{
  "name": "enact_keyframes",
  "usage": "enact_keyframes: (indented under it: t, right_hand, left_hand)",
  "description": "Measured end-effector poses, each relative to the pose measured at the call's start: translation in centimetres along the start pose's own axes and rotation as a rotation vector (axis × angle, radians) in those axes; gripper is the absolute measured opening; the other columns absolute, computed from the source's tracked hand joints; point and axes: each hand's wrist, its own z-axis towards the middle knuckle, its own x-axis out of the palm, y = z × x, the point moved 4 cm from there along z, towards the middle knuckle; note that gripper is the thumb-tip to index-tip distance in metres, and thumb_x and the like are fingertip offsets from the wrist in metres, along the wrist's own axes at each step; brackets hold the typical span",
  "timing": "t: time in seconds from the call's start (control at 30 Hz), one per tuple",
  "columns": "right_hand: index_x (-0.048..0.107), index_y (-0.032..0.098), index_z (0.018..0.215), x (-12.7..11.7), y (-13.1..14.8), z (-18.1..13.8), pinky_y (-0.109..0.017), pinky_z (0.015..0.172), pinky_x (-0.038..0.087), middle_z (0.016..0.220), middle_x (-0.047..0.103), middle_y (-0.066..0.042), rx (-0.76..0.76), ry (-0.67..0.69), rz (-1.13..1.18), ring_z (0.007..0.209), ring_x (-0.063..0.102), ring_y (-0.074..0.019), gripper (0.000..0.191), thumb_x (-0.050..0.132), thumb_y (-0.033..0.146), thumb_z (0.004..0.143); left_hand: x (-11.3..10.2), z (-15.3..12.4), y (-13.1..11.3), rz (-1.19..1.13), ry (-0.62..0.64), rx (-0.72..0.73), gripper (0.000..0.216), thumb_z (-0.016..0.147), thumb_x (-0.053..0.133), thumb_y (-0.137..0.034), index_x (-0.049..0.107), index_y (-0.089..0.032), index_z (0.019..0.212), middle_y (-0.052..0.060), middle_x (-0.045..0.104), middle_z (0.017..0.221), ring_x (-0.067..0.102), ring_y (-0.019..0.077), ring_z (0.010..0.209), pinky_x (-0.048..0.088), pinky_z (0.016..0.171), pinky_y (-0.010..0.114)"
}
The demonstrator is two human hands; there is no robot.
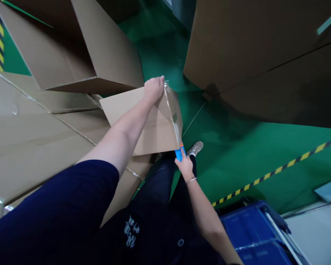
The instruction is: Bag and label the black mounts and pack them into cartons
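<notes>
A tilted cardboard box (pixel 151 121) is in front of me, with clear tape (pixel 169 101) running along its right edge. My left hand (pixel 153 89) is closed over the far top corner of this box, fingers curled around the edge. At the near right corner, my right hand (pixel 185 165) grips a blue box cutter (pixel 178 154) with an orange part at its front. The front of the cutter meets the box's taped edge, and its blade cannot be made out.
A large open carton (pixel 113 51) stands at the upper left, with taped cartons (pixel 44 140) below it. Another big carton (pixel 259 62) fills the upper right. Striped tape (pixel 278 169) crosses the green floor (pixel 231 154). A blue bin (pixel 253 228) stands at lower right.
</notes>
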Motion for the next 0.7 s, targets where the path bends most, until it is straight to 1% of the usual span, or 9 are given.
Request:
enact_keyframes:
  t: [0.1,0.2,0.3,0.33,0.37,0.4,0.47,0.57,0.7]
  right_hand:
    - [0.043,0.017,0.148,-1.7,0.7,4.2,-0.031,0.081,0.05,0.1,0.071,-0.01,0.043,-0.015,0.08,0.091,0.067,-0.0238,0.067,0.056,0.042,0.087]
    - [0.038,0.015,0.15,-3.9,-1.2,6.4,-0.031,0.089,0.048,0.115,0.069,-0.011,0.035,-0.037,0.138,0.103,0.066,-0.0234,0.072,0.057,0.044,0.087]
    - [0.038,0.018,0.15,-6.0,-5.1,6.0,-0.03,0.092,0.049,0.126,0.065,-0.011,0.008,-0.057,0.233,0.109,0.064,-0.0232,0.077,0.061,0.05,0.083]
    - [0.04,0.019,0.149,-6.7,-6.6,5.4,-0.031,0.093,0.05,0.129,0.063,-0.011,-0.006,-0.07,0.285,0.11,0.064,-0.0236,0.08,0.062,0.051,0.08]
    - [0.041,0.019,0.148,-7.3,-8.1,4.7,-0.033,0.093,0.051,0.131,0.062,-0.012,-0.024,-0.088,0.337,0.111,0.064,-0.0243,0.081,0.064,0.053,0.078]
    - [0.042,0.02,0.147,-7.9,-9.6,3.9,-0.034,0.094,0.051,0.133,0.061,-0.012,-0.048,-0.106,0.383,0.112,0.064,-0.0251,0.083,0.065,0.054,0.076]
    - [0.043,0.02,0.147,-9.1,-11.9,2.2,-0.038,0.097,0.051,0.137,0.059,-0.013,-0.119,-0.133,0.423,0.114,0.062,-0.0265,0.085,0.066,0.056,0.074]
    - [0.038,0.019,0.149,-10.8,-13.3,-0.6,-0.042,0.101,0.049,0.143,0.053,-0.013,-0.294,-0.128,0.39,0.122,0.058,-0.0273,0.085,0.064,0.054,0.076]
    - [0.03,0.016,0.152,-13.0,-13.0,-4.5,-0.046,0.101,0.049,0.146,0.049,-0.017,-0.485,-0.156,0.218,0.127,0.055,-0.0304,0.091,0.064,0.053,0.077]
  left_hand:
    - [0.0,0.8,-0.1,-0.045,-0.009,0.033,0.063,0.104,0.017,-0.046,0.067,-0.01,0.109,0.016,0.067,0.111,0.056,0.0222,0.11,0.034,0.099,0.038]
    - [-0.9,-0.1,1.3,-0.121,-0.03,0.123,0.05,0.105,0.02,-0.035,0.064,-0.015,0.12,0.01,0.066,0.122,0.054,0.0187,0.118,0.031,0.109,0.04]
    - [-3.3,-5.3,6.8,-0.154,-0.203,0.1,0.045,0.099,0.035,-0.025,0.044,-0.016,0.143,0.006,0.046,0.15,0.036,0.0153,0.139,0.021,0.119,0.036]
    - [-3.9,-8.2,9.6,-0.143,-0.28,-0.023,0.052,0.097,0.039,-0.023,0.035,-0.013,0.148,0.008,0.036,0.156,0.029,0.0171,0.144,0.021,0.12,0.037]
    - [-4.2,-11.6,12.7,-0.119,-0.304,-0.248,0.061,0.095,0.043,-0.026,0.027,-0.009,0.151,0.013,0.031,0.158,0.025,0.0217,0.146,0.024,0.118,0.041]
    - [-3.8,-15.3,15.7,-0.121,-0.238,-0.497,0.063,0.096,0.041,-0.03,0.024,-0.003,0.15,0.019,0.031,0.157,0.028,0.0266,0.145,0.029,0.116,0.044]
    - [-1.5,-22.6,19.6,-0.205,0.072,-0.893,0.063,0.101,0.021,-0.04,0.029,0.004,0.145,0.028,0.038,0.149,0.037,0.0331,0.14,0.036,0.11,0.048]
    - [1.9,-29.4,20.1,-0.313,0.252,-0.995,0.065,0.099,0.026,-0.049,0.048,0.003,0.13,0.031,0.052,0.136,0.049,0.0382,0.13,0.046,0.097,0.047]
    - [5.9,-33.0,14.7,-0.502,0.488,-0.959,0.058,0.095,0.036,-0.057,0.065,-0.007,0.098,0.021,0.072,0.09,0.068,0.0339,0.099,0.053,0.07,0.036]
